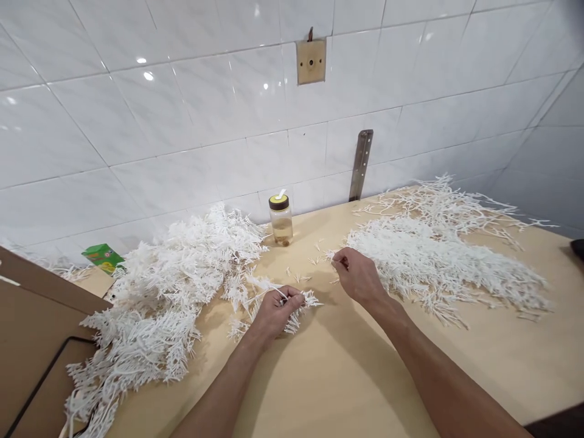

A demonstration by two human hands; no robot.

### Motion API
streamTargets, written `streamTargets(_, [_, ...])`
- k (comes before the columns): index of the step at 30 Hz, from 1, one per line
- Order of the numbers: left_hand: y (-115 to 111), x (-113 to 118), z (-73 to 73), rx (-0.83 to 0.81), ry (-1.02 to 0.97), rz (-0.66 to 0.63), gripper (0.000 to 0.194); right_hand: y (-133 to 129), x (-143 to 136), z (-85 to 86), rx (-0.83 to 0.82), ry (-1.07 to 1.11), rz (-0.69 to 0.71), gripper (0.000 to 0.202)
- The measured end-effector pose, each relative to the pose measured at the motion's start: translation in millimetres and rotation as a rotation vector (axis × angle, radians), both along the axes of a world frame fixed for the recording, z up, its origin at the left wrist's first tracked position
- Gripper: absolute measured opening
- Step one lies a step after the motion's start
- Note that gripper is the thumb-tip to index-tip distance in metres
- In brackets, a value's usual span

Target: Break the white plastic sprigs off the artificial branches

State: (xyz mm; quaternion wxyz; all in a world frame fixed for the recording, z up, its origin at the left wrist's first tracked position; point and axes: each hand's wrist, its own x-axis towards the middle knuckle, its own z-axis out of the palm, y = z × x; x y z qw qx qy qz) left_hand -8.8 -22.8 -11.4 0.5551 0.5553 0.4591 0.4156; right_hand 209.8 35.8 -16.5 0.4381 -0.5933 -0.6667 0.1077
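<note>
My left hand [276,313] is closed around a white plastic sprig [292,325], whose feathery tips stick out past the fingers over the table. Further right, my right hand [358,271] pinches a small white piece [333,257] between thumb and fingertips, at the edge of a heap of small white pieces [429,255]. Several loose bits [296,277] lie on the wood between the hands. To the left is a large pile of white branched sprigs [182,274].
A clear bottle [281,228] with yellowish liquid stands near the tiled wall. Bare white stems [447,204] lie at the back right. On the left are a green box [103,258] and a brown cardboard panel [36,353]. A metal strip [361,164] leans on the wall.
</note>
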Motion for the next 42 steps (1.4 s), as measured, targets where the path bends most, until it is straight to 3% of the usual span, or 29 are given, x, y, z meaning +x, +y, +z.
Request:
streamTargets(3, [3.1,0.2,-4.1,0.099,0.039,0.039,0.03,-5.5,0.6,5.9,-0.074,0.062,0.071,0.02])
streamTargets(7, [2.9,0.7,-3.6,0.105,0.029,0.025,0.032,-22.8,-15.4,19.1,-0.342,0.125,0.479,0.031])
streamTargets(10, [2.1,0.7,-3.5,0.106,0.035,0.018,0.036,-31.3,-23.3,24.5,-0.413,0.146,0.624,0.029])
streamTargets(16, [4.2,-0.3,-8.0,0.135,0.18,0.009,0.039,-30.0,-19.1,22.1,-0.511,0.161,0.66,0.026])
streamTargets(23, [2.9,-0.2,-6.9,0.13,0.201,-0.037,0.039,-26.7,-16.4,16.9,-0.572,0.215,0.741,0.027])
streamTargets(26, [2.2,-1.5,-8.0,0.102,0.197,-0.055,0.038,-29.2,-20.6,17.6,-0.499,0.116,0.706,0.024])
streamTargets(31, [3.2,-5.1,-8.5,0.017,0.128,-0.061,0.038,-31.4,-35.9,14.2,-0.254,-0.103,0.523,0.02])
streamTargets(35, [6.3,-7.3,-9.5,-0.042,0.042,-0.053,0.037,-31.8,-44.9,9.9,-0.194,-0.167,0.441,0.02])
streamTargets(37, [7.9,-8.0,-10.5,0.015,0.071,-0.05,0.035,-34.3,-47.6,8.0,-0.183,-0.175,0.418,0.02])
streamTargets(42, [7.4,-9.0,-10.2,0.295,0.376,-0.052,0.023,-35.5,-42.2,6.7,-0.192,-0.275,0.419,0.022])
